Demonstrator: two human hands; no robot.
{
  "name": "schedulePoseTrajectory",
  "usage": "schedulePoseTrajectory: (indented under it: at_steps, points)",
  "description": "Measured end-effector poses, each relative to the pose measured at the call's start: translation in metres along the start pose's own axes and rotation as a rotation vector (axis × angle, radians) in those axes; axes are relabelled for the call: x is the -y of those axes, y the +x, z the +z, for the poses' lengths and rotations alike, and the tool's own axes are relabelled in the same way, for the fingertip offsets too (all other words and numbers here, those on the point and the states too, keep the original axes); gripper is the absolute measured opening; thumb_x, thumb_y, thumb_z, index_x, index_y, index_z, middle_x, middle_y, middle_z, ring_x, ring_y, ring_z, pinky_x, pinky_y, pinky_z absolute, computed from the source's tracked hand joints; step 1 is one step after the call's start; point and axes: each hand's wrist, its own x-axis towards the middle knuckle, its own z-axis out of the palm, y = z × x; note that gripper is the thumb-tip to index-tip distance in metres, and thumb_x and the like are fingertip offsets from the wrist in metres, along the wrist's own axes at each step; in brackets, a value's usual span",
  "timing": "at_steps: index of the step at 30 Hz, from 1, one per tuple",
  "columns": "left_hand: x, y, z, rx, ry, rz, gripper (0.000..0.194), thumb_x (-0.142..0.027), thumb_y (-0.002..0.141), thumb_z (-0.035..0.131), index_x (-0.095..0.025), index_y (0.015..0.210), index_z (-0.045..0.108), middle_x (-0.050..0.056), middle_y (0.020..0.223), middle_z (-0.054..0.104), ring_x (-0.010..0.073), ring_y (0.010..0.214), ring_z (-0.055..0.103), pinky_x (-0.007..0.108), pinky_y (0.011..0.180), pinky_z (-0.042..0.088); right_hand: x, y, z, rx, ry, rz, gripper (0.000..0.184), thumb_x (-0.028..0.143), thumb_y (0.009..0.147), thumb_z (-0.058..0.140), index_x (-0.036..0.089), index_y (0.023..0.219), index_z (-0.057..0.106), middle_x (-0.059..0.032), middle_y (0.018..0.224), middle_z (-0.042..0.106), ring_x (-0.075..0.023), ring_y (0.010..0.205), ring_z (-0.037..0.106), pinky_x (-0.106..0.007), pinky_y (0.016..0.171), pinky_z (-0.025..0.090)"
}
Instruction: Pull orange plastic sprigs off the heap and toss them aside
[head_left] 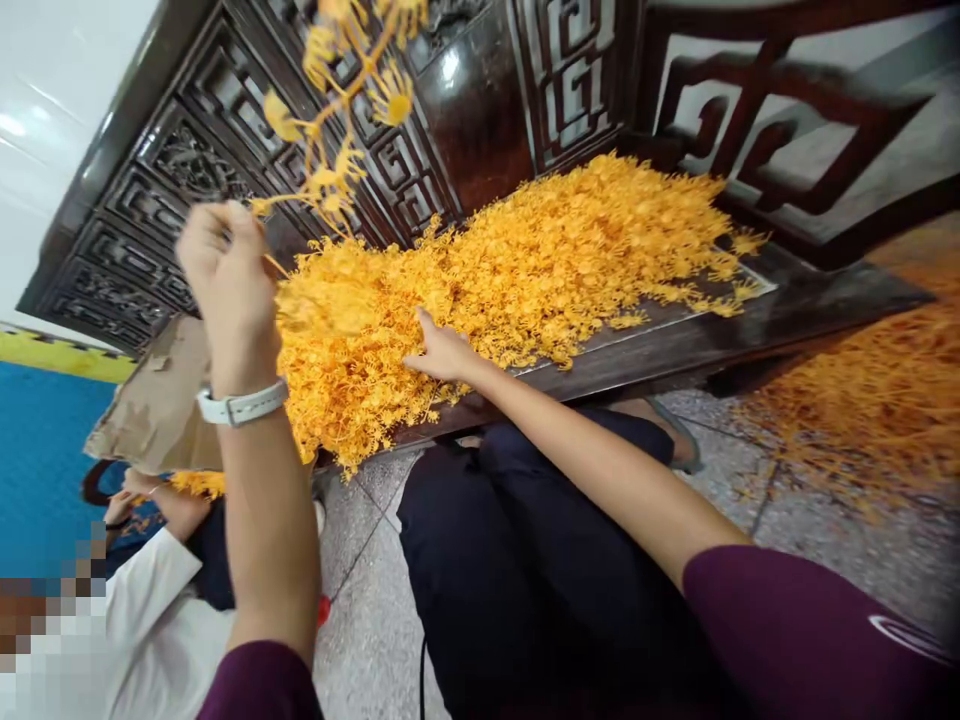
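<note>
Raised at the left, my left hand [229, 275] is closed on the stem of a yellow plastic flower sprig [349, 105], whose branches with small leaf-like heads stretch up and to the right. A pale watch band circles that wrist. My right hand [444, 352] is over the near side of a big heap of yellow plastic sprigs [555, 255], its thumb and index finger spread apart and nothing seen between them. Its other fingers are curled and partly hidden. The heap covers most of a dark carved wooden bench seat.
The carved bench back [480, 130] rises behind the heap, with an armrest [795, 130] at right. A cardboard piece [169, 400] leans at left, near a person in a white top [157, 620] handling yellow pieces. Orange sprigs [862, 410] lie on the tiled floor at right.
</note>
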Motion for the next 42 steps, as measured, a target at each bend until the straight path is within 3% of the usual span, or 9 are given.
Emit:
schedulePoseTrajectory:
  at_steps: [3, 8, 14, 18, 22, 29, 36, 39, 42]
  points:
    - [-0.023, -0.023, 0.05, 0.005, -0.329, -0.177, 0.026, -0.035, 0.107, 0.041, -0.022, 0.084, 0.043, -0.002, 0.072, 0.035, 0.0114, 0.06, 0.036, 0.029, 0.061, 0.033, -0.007, -0.028, -0.02, -0.14, 0.432, 0.042, 0.079, 0.039, 0.083, 0.062, 0.016, 0.155, 0.038, -0.0119, 0.109, 0.073, -0.029, 0.098, 0.069, -0.043, 0.089, 0.054]
    - [-0.061, -0.057, 0.119, 0.248, -0.607, -0.232, 0.03, -0.032, 0.104, 0.046, -0.024, 0.077, 0.036, -0.002, 0.067, 0.03, 0.013, 0.055, 0.031, 0.031, 0.059, 0.033, -0.03, -0.083, -0.078, -0.37, 1.05, 0.036, 0.048, 0.048, 0.095, 0.042, 0.022, 0.134, 0.05, -0.0111, 0.122, 0.069, -0.0228, 0.105, 0.068, -0.035, 0.084, 0.056]
    - [-0.088, -0.055, 0.163, 0.511, -0.705, -0.22, 0.022, -0.034, 0.101, 0.05, -0.024, 0.082, 0.045, -0.005, 0.06, 0.029, 0.0121, 0.05, 0.026, 0.03, 0.052, 0.026, -0.036, -0.09, -0.176, -0.565, 0.67, 0.088, 0.048, 0.049, 0.106, 0.029, 0.02, 0.139, 0.05, -0.0124, 0.133, 0.063, -0.0238, 0.125, 0.06, -0.035, 0.093, 0.052]
    - [-0.1, -0.045, 0.181, 0.622, -0.595, 0.017, 0.032, -0.049, 0.091, 0.064, -0.02, 0.078, 0.06, -0.003, 0.058, 0.042, 0.0122, 0.053, 0.032, 0.03, 0.054, 0.025, -0.035, -0.076, -0.233, -0.516, 0.493, 0.147, 0.046, 0.05, 0.109, 0.035, 0.018, 0.14, 0.046, -0.0135, 0.121, 0.066, -0.0239, 0.109, 0.065, -0.038, 0.087, 0.053]
    - [-0.101, -0.036, 0.197, 0.596, -0.332, 0.199, 0.041, -0.057, 0.085, 0.069, -0.016, 0.081, 0.075, 0.001, 0.062, 0.058, 0.0143, 0.058, 0.042, 0.031, 0.059, 0.029, -0.03, -0.073, -0.263, -0.529, 0.499, 0.221, 0.026, 0.02, 0.098, 0.057, 0.014, 0.123, 0.054, -0.0118, 0.109, 0.067, -0.0181, 0.093, 0.064, -0.033, 0.079, 0.052]
    - [-0.062, -0.006, 0.224, 0.485, -0.276, 0.18, 0.041, -0.052, 0.086, 0.063, -0.015, 0.082, 0.08, 0.005, 0.07, 0.07, 0.0184, 0.064, 0.054, 0.031, 0.063, 0.035, -0.022, -0.077, -0.27, -0.495, 0.672, 0.259, 0.008, 0.01, 0.093, 0.059, 0.016, 0.097, 0.056, -0.0036, 0.083, 0.063, -0.0118, 0.067, 0.055, -0.029, 0.067, 0.049]
    - [-0.023, 0.029, 0.233, 0.368, -0.399, 0.096, 0.03, -0.039, 0.085, 0.069, -0.012, 0.089, 0.081, 0.003, 0.076, 0.073, 0.0155, 0.071, 0.058, 0.029, 0.067, 0.041, -0.013, -0.092, -0.226, -0.27, 0.497, 0.208, 0.021, 0.012, 0.093, 0.063, 0.023, 0.09, 0.045, 0.0018, 0.069, 0.066, -0.0123, 0.06, 0.056, -0.027, 0.062, 0.046]
    - [-0.006, 0.043, 0.224, 0.159, -0.386, -0.014, 0.024, -0.028, 0.093, 0.065, -0.008, 0.097, 0.078, -0.001, 0.08, 0.071, 0.0104, 0.075, 0.053, 0.024, 0.071, 0.04, 0.01, -0.12, -0.196, 0.022, 0.331, 0.028, 0.021, 0.01, 0.093, 0.061, 0.024, 0.093, 0.046, 0.0034, 0.068, 0.066, -0.0139, 0.066, 0.064, -0.027, 0.066, 0.049]
    - [0.016, 0.052, 0.206, 0.095, -0.317, -0.158, 0.026, -0.029, 0.099, 0.066, -0.005, 0.103, 0.075, -0.006, 0.072, 0.06, 0.0067, 0.072, 0.043, 0.019, 0.069, 0.037, 0.035, -0.151, -0.172, 0.64, 0.19, -0.111, 0.013, 0.013, 0.094, 0.064, 0.021, 0.099, 0.056, -0.0007, 0.08, 0.072, -0.0152, 0.077, 0.07, -0.028, 0.073, 0.052]
